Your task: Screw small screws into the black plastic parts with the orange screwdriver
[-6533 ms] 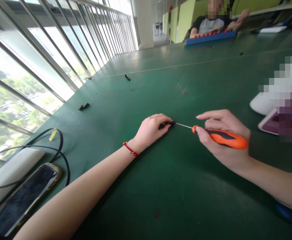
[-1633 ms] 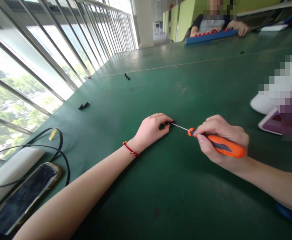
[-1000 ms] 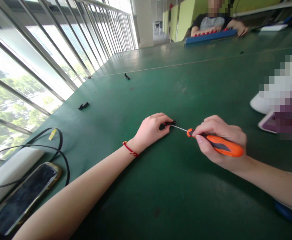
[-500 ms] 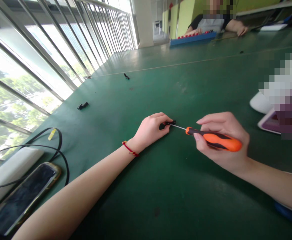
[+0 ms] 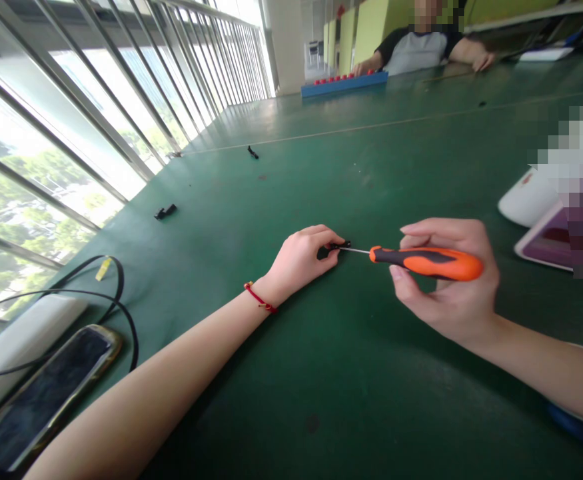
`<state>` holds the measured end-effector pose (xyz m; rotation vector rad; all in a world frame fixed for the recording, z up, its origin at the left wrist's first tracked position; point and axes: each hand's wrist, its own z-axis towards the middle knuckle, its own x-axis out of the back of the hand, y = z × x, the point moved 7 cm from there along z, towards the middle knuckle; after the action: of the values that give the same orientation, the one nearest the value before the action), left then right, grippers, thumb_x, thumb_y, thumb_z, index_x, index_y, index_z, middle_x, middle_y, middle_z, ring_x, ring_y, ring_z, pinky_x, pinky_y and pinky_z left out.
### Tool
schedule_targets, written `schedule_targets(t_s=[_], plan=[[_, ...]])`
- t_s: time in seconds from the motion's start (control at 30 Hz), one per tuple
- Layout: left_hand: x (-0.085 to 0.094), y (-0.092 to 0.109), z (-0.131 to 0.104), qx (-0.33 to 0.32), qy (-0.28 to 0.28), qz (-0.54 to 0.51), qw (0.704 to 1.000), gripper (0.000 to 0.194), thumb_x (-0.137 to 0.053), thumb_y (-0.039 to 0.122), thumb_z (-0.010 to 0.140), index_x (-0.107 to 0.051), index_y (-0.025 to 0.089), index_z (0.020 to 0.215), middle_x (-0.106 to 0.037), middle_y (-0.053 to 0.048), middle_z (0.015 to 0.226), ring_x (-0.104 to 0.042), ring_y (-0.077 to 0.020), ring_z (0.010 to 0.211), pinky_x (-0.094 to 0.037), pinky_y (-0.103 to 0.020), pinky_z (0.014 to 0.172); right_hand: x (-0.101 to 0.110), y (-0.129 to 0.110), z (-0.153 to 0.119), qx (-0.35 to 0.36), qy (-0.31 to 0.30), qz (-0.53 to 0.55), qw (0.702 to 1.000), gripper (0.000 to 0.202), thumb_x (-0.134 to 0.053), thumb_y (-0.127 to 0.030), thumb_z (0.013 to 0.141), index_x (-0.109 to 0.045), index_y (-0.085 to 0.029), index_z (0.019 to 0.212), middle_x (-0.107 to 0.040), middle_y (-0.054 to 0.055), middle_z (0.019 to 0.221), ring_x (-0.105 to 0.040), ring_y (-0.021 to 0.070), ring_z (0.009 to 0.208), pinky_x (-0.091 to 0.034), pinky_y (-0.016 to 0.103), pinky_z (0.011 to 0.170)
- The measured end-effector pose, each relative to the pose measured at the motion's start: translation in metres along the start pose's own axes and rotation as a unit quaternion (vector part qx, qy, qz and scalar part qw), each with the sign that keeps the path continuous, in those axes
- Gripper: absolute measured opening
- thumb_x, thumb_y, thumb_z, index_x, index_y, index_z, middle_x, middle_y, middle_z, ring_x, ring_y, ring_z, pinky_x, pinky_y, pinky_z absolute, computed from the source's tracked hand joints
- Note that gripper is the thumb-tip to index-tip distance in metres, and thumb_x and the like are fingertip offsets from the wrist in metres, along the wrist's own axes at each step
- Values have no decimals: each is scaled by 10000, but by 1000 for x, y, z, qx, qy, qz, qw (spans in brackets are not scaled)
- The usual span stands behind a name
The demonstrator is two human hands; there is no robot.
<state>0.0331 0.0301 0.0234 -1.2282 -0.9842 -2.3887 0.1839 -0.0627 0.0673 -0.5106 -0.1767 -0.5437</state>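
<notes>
Near the middle of the green table, my left hand (image 5: 307, 259) pinches a small black part (image 5: 327, 251) between thumb and fingers. A red cord bracelet (image 5: 260, 298) circles my left wrist. To the right, my right hand (image 5: 454, 267) holds a screwdriver (image 5: 436, 263) with an orange and black handle, its fingers curled loosely around it. The thin metal shaft points left, and its tip meets the black part at my left fingertips. How the tip sits in the part is too small to tell.
Two small black pieces (image 5: 165, 212) (image 5: 253, 153) lie beyond my left hand. A phone (image 5: 54, 393), a white power bank-like block (image 5: 31, 347) and a black cable (image 5: 134, 327) are at left. Across the green table (image 5: 291, 180), a person (image 5: 416, 50) touches a blue tray (image 5: 344, 85).
My right hand has shifted slightly, and the screwdriver handle has risen to a more level position. The person across has moved the blue tray leftward. My left hand has stayed still.
</notes>
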Motion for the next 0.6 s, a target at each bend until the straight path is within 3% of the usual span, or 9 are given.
schedule_targets(t_s=[0.07, 0.2, 0.3, 0.4, 0.47, 0.6], plan=[[0, 0, 0, 0, -2, -2, 1000, 211, -558, 149, 818, -705, 169, 968, -717, -39, 980, -663, -143, 839, -540, -258, 790, -3, 0, 1, -2, -28, -1, 1000, 427, -681, -149, 705, -559, -256, 1100, -571, -13, 739, -560, 127, 602, -501, 306, 572], [0, 1, 0, 3, -2, -5, 1000, 210, -558, 142, 812, -707, 168, 958, -717, -41, 976, -661, -141, 839, -542, -258, 796, -7, -8, 1, 38, -73, -38, 996, 248, -659, -159, 755, -591, -264, 969, -570, -61, 566, -517, 105, 477, -472, 329, 602], [0, 1, 0, 5, 1, -5, 1000, 207, -557, 141, 810, -708, 170, 951, -718, -39, 971, -661, -142, 838, -540, -259, 797, -4, -5, -1, 27, -45, -39, 998, 319, -670, -127, 727, -596, -265, 1005, -625, -25, 717, -574, 119, 586, -503, 317, 632], [0, 0, 0, 3, 1, -5, 1000, 209, -556, 150, 817, -708, 169, 960, -719, -36, 971, -661, -143, 841, -540, -261, 794, 0, 1, -2, 8, -16, -5, 1000, 459, -690, -137, 682, -567, -246, 1111, -583, 17, 868, -590, 134, 703, -519, 294, 612], [0, 0, 0, 2, -1, -7, 1000, 209, -556, 156, 821, -708, 167, 965, -718, -36, 980, -661, -143, 844, -542, -262, 791, -3, 1, -2, 6, -36, 4, 999, 482, -695, -165, 687, -548, -237, 1141, -550, -12, 763, -551, 120, 628, -493, 289, 572], [0, 0, 0, 1, -2, -7, 1000, 211, -552, 155, 821, -709, 171, 962, -719, -36, 989, -662, -142, 849, -539, -261, 806, -7, -7, 0, 37, -74, -39, 996, 280, -666, -165, 748, -587, -262, 998, -531, -73, 542, -499, 101, 497, -465, 314, 606]])
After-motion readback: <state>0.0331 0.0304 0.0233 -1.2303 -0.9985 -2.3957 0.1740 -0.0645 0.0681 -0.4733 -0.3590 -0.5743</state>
